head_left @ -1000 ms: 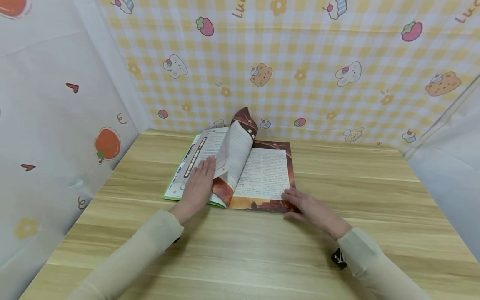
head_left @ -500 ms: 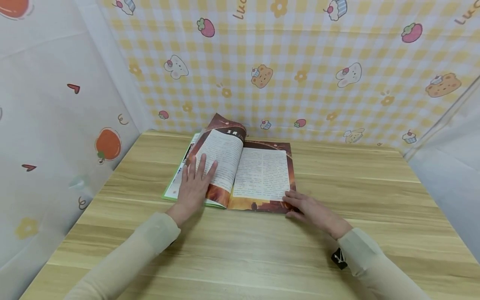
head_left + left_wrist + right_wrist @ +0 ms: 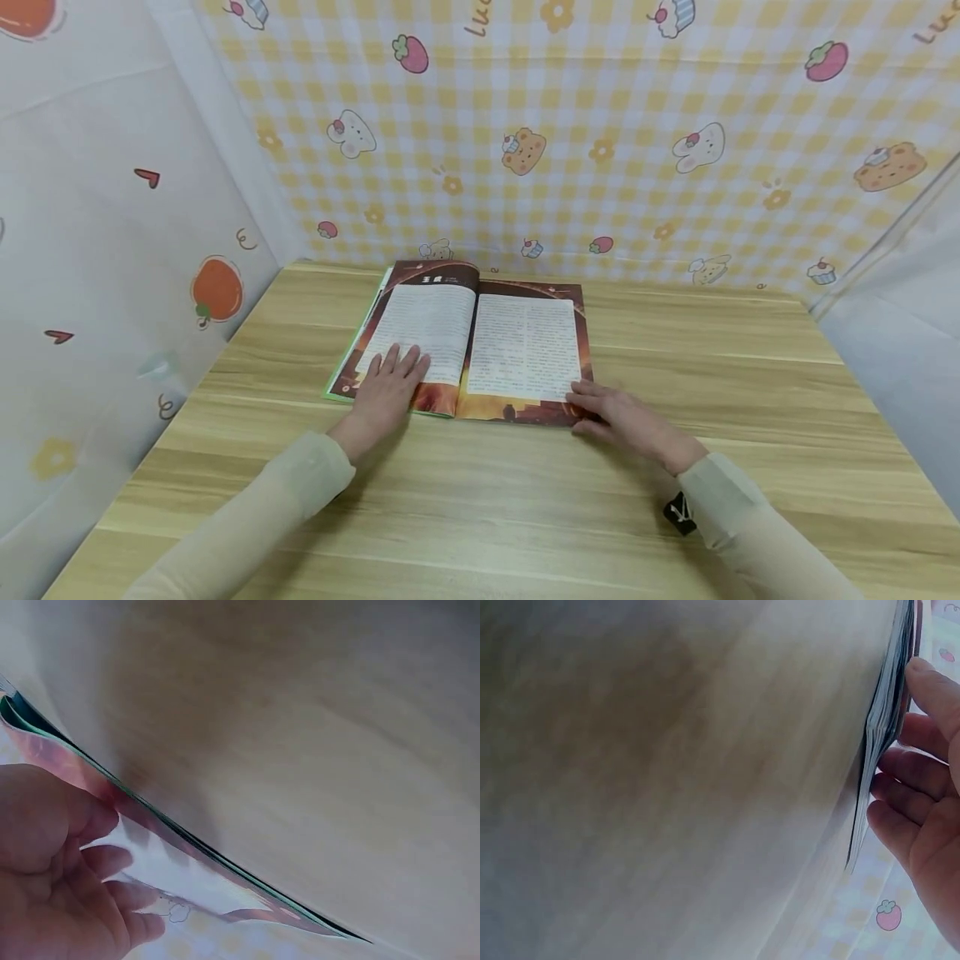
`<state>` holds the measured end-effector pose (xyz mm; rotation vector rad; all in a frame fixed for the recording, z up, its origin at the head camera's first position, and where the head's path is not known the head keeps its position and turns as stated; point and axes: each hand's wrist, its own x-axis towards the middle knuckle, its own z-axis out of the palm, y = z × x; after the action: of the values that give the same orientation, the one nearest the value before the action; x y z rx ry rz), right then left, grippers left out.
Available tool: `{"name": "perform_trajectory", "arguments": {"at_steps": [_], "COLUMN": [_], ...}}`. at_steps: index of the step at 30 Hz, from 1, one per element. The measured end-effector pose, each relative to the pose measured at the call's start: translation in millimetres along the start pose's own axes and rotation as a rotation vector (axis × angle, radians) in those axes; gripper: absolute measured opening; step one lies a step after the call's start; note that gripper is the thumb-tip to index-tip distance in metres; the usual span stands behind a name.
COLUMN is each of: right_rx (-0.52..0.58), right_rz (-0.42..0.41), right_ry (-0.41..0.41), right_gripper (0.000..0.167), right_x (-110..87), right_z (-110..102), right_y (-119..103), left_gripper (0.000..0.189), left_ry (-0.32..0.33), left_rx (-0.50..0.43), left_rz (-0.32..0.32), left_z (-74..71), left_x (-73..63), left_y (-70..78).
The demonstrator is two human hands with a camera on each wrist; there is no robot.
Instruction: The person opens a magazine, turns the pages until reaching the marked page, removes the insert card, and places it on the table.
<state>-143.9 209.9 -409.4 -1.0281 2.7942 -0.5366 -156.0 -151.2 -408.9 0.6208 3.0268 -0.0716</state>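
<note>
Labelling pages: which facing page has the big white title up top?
The left page, under the left hand: it carries a big white title at its top. The right page, touched by the right hand, has none that big.

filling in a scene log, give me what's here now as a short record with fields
book: open on the table
left page: dark patterned border, white text block
right page: similar border, two text columns
left hand: rests on left page, lower part
right hand: at right page's near outer corner
print: body text too small to read
backdrop: yellow-white check
</note>
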Motion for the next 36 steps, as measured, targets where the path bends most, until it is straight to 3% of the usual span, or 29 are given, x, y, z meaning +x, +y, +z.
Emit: {"name": "perform_trajectory", "arguments": {"at_steps": [8, 17, 27, 36], "right_rx": [-0.012, -0.058, -0.057, -0.121], "right_rz": [-0.014, -0.082, -0.097, -0.131], "right_ry": [-0.013, 0.048, 0.138, 0.300], "right_gripper": [0.037, 0.008, 0.011, 0.028], "right_x": [0.8, 0.6, -2.0, -4.1], "right_z": [-4.4, -2.4, -2.9, -2.7], "right_y": [-0.1, 0.1, -2.7, -4.5], "left_gripper": [0.048, 0.043, 0.048, 0.047], "left_ry": [-0.095, -0.110, -0.050, 0.085], "left_rx": [-0.043, -0.055, -0.011, -0.035], "left_rz": [-0.035, -0.054, -0.024, -0.040], "left_z": [-1.0, -0.3, -9.4, -14.6], "left_x": [-2.0, 3.8, 8.3, 14.0], "left_y": [-0.9, 2.6, 5.8, 13.3]}}
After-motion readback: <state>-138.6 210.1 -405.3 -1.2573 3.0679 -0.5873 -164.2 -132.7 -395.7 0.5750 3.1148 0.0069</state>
